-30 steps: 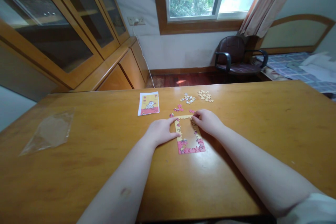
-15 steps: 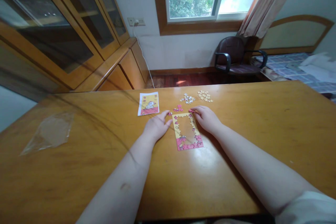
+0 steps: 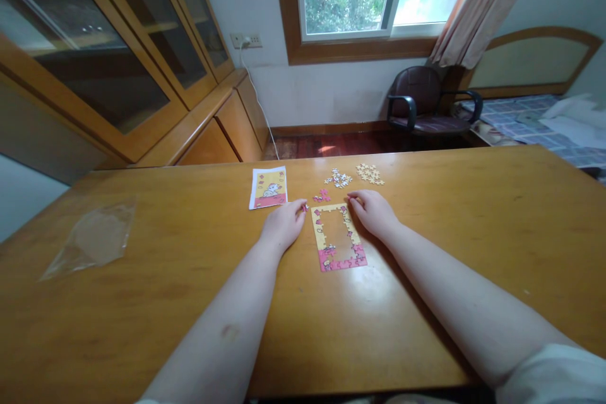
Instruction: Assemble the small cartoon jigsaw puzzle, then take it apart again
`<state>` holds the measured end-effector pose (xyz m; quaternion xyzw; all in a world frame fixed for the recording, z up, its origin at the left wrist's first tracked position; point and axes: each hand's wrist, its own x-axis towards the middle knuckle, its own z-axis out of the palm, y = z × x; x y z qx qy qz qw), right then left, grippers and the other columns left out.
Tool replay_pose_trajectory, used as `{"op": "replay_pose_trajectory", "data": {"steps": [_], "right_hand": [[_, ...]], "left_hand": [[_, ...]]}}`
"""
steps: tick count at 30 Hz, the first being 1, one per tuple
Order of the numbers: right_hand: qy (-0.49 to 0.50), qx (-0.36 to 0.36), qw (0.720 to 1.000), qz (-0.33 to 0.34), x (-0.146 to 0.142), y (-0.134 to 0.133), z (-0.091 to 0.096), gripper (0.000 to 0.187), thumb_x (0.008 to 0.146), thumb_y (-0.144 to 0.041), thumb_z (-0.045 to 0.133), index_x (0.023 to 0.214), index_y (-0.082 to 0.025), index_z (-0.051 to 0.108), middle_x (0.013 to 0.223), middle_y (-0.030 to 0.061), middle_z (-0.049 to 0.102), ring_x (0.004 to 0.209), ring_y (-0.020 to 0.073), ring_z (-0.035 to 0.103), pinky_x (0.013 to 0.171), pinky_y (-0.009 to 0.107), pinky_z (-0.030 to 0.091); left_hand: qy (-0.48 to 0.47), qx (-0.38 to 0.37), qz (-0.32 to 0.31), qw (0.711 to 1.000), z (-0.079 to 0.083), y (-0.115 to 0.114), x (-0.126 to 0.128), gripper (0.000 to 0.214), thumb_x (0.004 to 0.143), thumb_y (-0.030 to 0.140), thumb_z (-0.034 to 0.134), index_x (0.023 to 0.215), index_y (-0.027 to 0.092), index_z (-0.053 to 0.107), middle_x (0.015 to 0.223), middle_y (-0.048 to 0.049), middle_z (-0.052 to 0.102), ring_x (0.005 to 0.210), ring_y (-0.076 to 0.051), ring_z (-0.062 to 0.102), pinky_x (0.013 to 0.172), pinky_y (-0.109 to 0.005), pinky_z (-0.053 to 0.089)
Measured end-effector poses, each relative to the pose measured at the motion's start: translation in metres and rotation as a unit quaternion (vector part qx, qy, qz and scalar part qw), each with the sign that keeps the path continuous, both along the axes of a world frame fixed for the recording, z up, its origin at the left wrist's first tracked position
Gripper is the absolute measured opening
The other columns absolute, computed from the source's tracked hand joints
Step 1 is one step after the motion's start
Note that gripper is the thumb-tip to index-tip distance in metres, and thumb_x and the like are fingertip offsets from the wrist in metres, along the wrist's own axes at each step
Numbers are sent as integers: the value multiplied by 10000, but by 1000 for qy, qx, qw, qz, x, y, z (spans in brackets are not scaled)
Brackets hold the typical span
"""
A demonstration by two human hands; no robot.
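My left hand (image 3: 284, 226) rests on the table to the left of the puzzle, its thumb and fingers closed on a small puzzle piece (image 3: 305, 207). On the other side, my right hand (image 3: 375, 213) has its fingertips pinched near the top right corner; whatever is between them is hidden. Between the hands lies the puzzle border (image 3: 343, 263), yellow above and pink below, with bare table showing through its middle. Several loose pink pieces (image 3: 323, 196) lie just beyond its top edge.
Farther back are a pile of white and grey pieces (image 3: 338, 178) and a pile of yellow pieces (image 3: 370, 173). A printed picture (image 3: 269, 188) lies at the back left. A clear plastic bag (image 3: 95, 237) is at the far left of the wooden table (image 3: 189, 227).
The pink piece seen at my right fingertips is no longer visible, and those fingers have shifted slightly right. My left thumb has drawn in against its fingers.
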<state>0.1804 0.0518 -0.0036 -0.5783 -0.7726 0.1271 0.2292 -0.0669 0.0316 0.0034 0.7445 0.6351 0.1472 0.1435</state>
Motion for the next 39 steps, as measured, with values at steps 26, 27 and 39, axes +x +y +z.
{"op": "replay_pose_trajectory", "data": {"steps": [26,27,39], "right_hand": [[124,3,992,-22,4,3,-6,274,883,-332,474,978,-162,665,906,70,670,810,186,576,786,316,442],[127,4,992,-22,4,3,-7,274,883,-332,475,978,-161,666,901,69,670,805,185,575,784,316,442],[151,20,988,-18,4,5,-13,234,865,-308,504,951,-169,671,845,59,667,747,179,574,734,319,447]], "left_hand": [[122,-27,-107,986,18,62,32,182,856,310,578,959,202,681,1036,-75,619,933,-205,619,850,-294,460],[127,-32,-103,986,19,62,34,183,857,309,575,959,201,682,1044,-79,621,934,-208,622,850,-297,461],[169,-160,-83,969,32,69,48,193,829,248,591,942,113,672,951,-163,677,816,-232,667,735,-297,486]]}}
